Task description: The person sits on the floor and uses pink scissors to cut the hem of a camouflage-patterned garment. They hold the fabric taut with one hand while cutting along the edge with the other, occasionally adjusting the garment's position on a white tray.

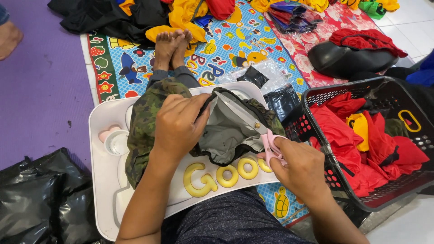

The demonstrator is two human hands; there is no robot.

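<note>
My left hand presses down on and grips a camouflage-patterned garment with a grey lining, which lies on a white lap tray. My right hand holds pink-handled scissors. Their blades point up and left along the garment's open edge. The yellow raised letters on the tray show just below the garment.
A black basket of red and yellow clothes stands at my right. Black plastic bags lie at my left. My bare feet rest on a colourful play mat. Piles of black, yellow and red clothing lie beyond. Another person's foot is at the far left.
</note>
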